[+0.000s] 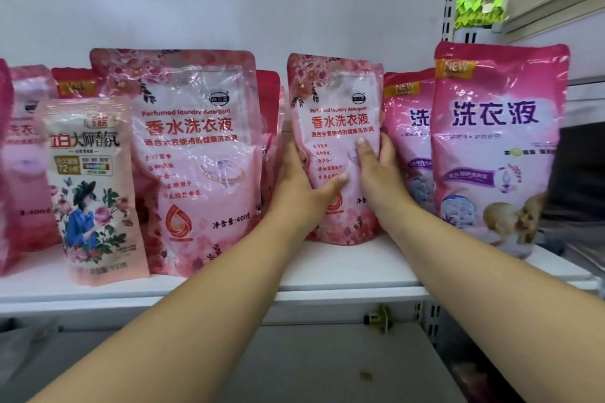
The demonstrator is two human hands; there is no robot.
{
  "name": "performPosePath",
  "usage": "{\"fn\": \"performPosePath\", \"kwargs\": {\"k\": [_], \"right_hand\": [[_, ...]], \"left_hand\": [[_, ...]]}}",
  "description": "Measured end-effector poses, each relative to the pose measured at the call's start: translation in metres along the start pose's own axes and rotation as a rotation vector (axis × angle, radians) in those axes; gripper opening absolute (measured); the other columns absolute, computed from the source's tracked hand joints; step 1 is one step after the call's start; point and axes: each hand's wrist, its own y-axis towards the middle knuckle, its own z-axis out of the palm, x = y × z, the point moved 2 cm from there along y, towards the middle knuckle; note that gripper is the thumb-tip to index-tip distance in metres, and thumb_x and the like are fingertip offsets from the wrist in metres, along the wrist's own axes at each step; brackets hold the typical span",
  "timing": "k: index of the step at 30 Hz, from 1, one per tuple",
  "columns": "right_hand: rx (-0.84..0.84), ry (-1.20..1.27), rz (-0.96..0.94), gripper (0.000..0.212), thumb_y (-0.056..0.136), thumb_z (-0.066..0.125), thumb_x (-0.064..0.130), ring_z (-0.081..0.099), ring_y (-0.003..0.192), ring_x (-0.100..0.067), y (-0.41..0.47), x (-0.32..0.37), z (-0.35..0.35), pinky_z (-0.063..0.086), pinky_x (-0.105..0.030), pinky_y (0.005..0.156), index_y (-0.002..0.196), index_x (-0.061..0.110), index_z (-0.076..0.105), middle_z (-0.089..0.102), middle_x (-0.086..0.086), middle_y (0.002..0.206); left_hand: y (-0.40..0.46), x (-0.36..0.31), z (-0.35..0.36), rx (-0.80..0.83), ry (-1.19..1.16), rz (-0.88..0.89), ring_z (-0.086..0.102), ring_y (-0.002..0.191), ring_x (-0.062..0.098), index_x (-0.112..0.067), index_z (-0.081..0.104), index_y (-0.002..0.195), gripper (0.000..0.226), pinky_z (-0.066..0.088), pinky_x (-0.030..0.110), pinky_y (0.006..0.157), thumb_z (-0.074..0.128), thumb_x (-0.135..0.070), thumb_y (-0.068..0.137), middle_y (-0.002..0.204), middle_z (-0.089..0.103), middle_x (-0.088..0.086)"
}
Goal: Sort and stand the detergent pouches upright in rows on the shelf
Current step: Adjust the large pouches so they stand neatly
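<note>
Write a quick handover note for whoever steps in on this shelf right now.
Left hand and right hand both grip the middle pink pouch, upright on the shelf.
Done: a matching large pink pouch stands to its left; purple-lettered pouches stand in a row to its right.
Left: settle the held pouch, then sort the small floral pouch, which leans in front of the left pouches.

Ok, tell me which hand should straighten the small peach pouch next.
Left, probably. The left hand grips the light pink pouch on the side nearer the small peach pouch; the right hand would have to cross over.
</note>
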Motion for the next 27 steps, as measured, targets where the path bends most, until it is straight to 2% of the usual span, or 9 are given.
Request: {"fn": "performPosePath", "kwargs": {"k": [4,7,9,14,18,20,23,25,27], "right_hand": [[0.058,-0.033,0.055,0.046,0.098,0.037,0.035,0.045,0.113,-0.011,-0.006,0.000,0.001,0.036,-0.020,0.091,0.140,0.017,0.030,0.048,0.004,0.126],[0.096,0.021,0.154,0.057,0.092,0.047,0.042,0.047,0.122,-0.020,-0.013,-0.001,-0.002,0.036,-0.037,0.106,0.140,0.016,0.031,0.049,-0.002,0.134],[0.123,0.016,0.199,0.063,0.090,0.049,0.044,0.044,0.127,-0.025,-0.017,0.001,-0.003,0.033,-0.037,0.107,0.142,0.016,0.028,0.045,-0.006,0.139],[0.124,-0.122,0.183,0.061,0.093,0.042,0.045,0.042,0.126,-0.028,-0.021,0.002,-0.007,0.033,-0.035,0.100,0.142,0.013,0.025,0.043,-0.009,0.139],[0.072,-0.162,-0.013,0.051,0.094,0.043,0.038,0.048,0.114,-0.015,-0.026,0.010,-0.004,0.036,-0.032,0.098,0.139,0.018,0.032,0.051,0.005,0.122],[0.046,-0.319,-0.136,0.060,0.093,0.041,0.043,0.035,0.132,-0.019,-0.031,0.016,-0.003,0.026,-0.040,0.110,0.145,0.021,0.022,0.037,0.000,0.144],[0.079,-0.575,-0.422,0.069,0.094,0.038,0.047,-0.001,0.138,-0.002,-0.047,0.031,0.007,0.000,-0.024,0.110,0.148,0.019,0.004,0.002,0.007,0.156],[0.203,-0.579,-0.580,0.073,0.089,0.036,0.057,-0.001,0.130,0.009,-0.063,0.045,0.023,-0.001,-0.016,0.107,0.147,0.019,0.013,0.009,0.015,0.150],[0.331,-0.464,-0.587,0.073,0.085,0.039,0.058,0.018,0.130,0.005,-0.073,0.050,0.044,0.013,-0.022,0.112,0.144,0.016,0.027,0.025,0.013,0.144]], "left_hand": [[-0.005,0.006,0.003,0.046,0.021,-0.107,0.040,0.130,0.018,-0.020,0.004,0.146,0.088,0.032,0.033,0.109,0.064,-0.038,0.083,0.145,0.036,-0.002],[-0.010,0.008,0.000,0.109,0.104,-0.232,0.020,0.141,0.024,-0.027,-0.021,0.144,0.101,0.016,0.037,0.115,0.054,-0.055,0.083,0.156,0.013,-0.001],[-0.012,0.008,-0.002,0.151,0.150,-0.295,0.020,0.141,0.026,-0.029,-0.023,0.144,0.100,0.016,0.042,0.116,0.048,-0.061,0.082,0.156,0.011,-0.001],[-0.042,-0.015,-0.020,0.156,0.315,-0.155,0.045,0.124,0.016,-0.019,0.034,0.141,0.061,0.034,0.028,0.104,0.048,-0.049,0.090,0.138,0.045,-0.006],[-0.079,-0.035,-0.069,-0.246,0.403,0.164,0.035,0.116,0.002,-0.022,0.045,0.132,0.046,0.029,0.021,0.101,0.051,-0.040,0.090,0.121,0.040,-0.013],[-0.092,-0.033,-0.091,-0.464,0.460,0.239,0.019,0.120,-0.006,-0.023,0.040,0.134,0.051,0.013,0.017,0.104,0.054,-0.042,0.089,0.130,0.032,-0.011],[-0.098,-0.019,-0.105,-0.522,0.442,0.044,0.008,0.137,0.007,-0.023,0.018,0.145,0.079,0.009,0.032,0.113,0.058,-0.047,0.081,0.151,0.013,-0.002],[-0.094,-0.009,-0.103,-0.433,0.537,-0.079,-0.004,0.142,0.015,-0.024,-0.004,0.148,0.094,-0.001,0.036,0.114,0.055,-0.052,0.080,0.156,-0.003,0.000],[-0.090,-0.001,-0.102,-0.413,0.626,-0.105,-0.009,0.142,0.013,-0.023,-0.016,0.146,0.099,-0.005,0.033,0.113,0.054,-0.052,0.083,0.157,-0.008,0.000]]}}
